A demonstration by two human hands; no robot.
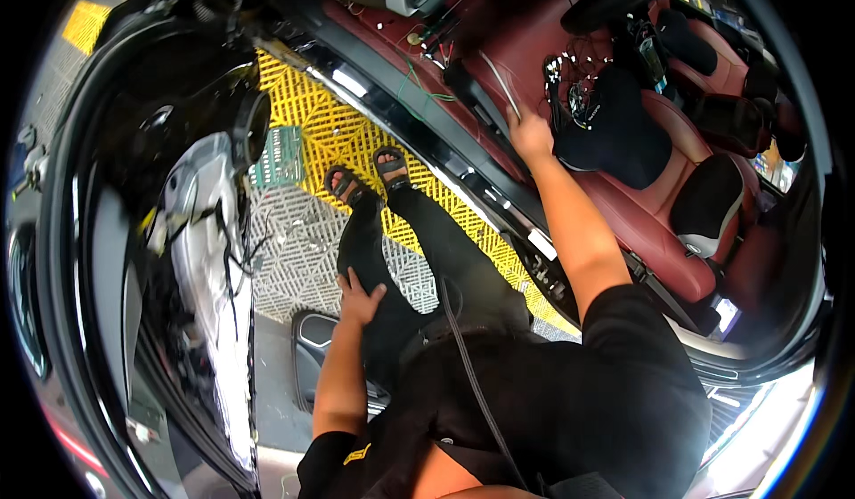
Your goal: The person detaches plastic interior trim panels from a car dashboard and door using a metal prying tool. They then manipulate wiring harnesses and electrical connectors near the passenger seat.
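My right hand is closed round one end of a thin, silvery, slightly curved rod; I cannot make out its exact kind. The rod points up and left over the dark red car seat. Just right of that hand lie a black cushion and a tangle of dark wires with white plugs. My left hand lies on my black-trousered leg with its fingers spread, holding nothing.
An opened car door with silvery lining and hanging cables stands on the left. A green tray of small tool pieces lies on the yellow and grey floor grating. The door sill runs along my right. A loose door panel is beside my left arm.
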